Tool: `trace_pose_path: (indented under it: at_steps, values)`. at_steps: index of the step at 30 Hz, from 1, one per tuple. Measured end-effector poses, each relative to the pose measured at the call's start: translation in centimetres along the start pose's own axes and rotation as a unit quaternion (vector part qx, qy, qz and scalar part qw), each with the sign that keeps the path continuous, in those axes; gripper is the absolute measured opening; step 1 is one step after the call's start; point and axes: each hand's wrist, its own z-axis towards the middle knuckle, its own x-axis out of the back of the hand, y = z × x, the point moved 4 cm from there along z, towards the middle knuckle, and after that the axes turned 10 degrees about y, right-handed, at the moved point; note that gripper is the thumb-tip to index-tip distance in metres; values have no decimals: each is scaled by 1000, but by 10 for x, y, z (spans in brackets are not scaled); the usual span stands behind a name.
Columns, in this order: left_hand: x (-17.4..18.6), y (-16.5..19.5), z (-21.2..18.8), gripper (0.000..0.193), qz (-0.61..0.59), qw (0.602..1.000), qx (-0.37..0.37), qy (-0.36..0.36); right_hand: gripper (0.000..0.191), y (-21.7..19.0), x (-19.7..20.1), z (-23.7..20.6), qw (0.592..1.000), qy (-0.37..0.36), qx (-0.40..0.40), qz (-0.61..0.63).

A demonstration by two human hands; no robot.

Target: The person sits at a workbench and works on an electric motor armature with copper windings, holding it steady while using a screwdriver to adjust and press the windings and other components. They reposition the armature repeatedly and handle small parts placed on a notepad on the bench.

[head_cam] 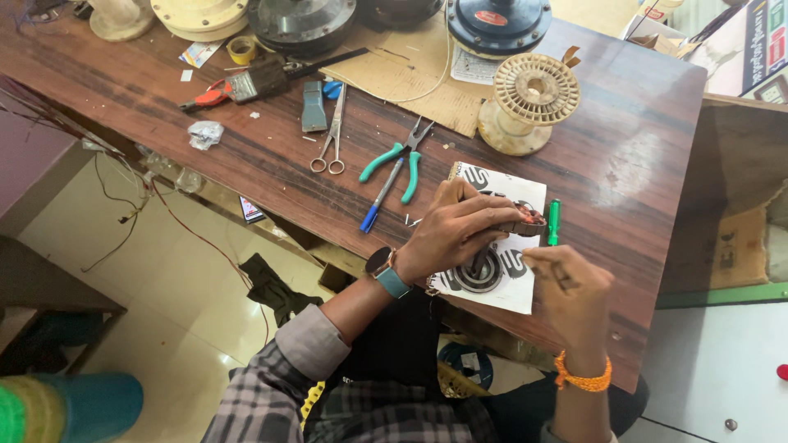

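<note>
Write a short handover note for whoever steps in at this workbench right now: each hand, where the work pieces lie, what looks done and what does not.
Left hand: gripping a small wound part with copper wire over the printed paper sheet.
Right hand: closed just below it; what it pinches is hidden.
Dark ring-shaped part lies on the sheet; green screwdriver beside it; green pliers and scissors further left.
Done: cannot tell. Left: the wound part is not on the ring.

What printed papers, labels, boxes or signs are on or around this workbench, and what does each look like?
Printed sheet: white with black curved shapes, under both hands at the bench's near edge.
Small card: white and blue, far left near the tape roll.
Round label: red, on the blue motor housing.
Box: white with coloured panels, top right corner.
</note>
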Motion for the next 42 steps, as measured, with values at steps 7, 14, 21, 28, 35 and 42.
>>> trace_pose_path:
  at_steps: [7, 14, 21, 28, 35, 42]
  values:
    - [-3, 6, -17, 38, 115, 986, -123, -10, 8, -4, -24, -25, 996, -17, 83, -32]
    - [8, 6, -23, 29, 112, 976, -185, 2, 8, -27, -15, -24, 995, -26, 96, 1]
    - [28, 13, -23, 23, 37, 995, -69, 65, 10, -54, -3, -1, 997, 22, 36, -67]
    - [37, 24, -23, 26, 53, 993, -34, 101, 15, -72, -22, 43, 993, -1, -20, -116]
    - [46, 19, -19, 23, 111, 987, -71, 92, 15, -70, -56, 75, 986, -71, -104, -108]
    - [38, 6, -14, 27, 96, 991, -68, 61, 14, -36, -52, 89, 978, -49, -155, -133]
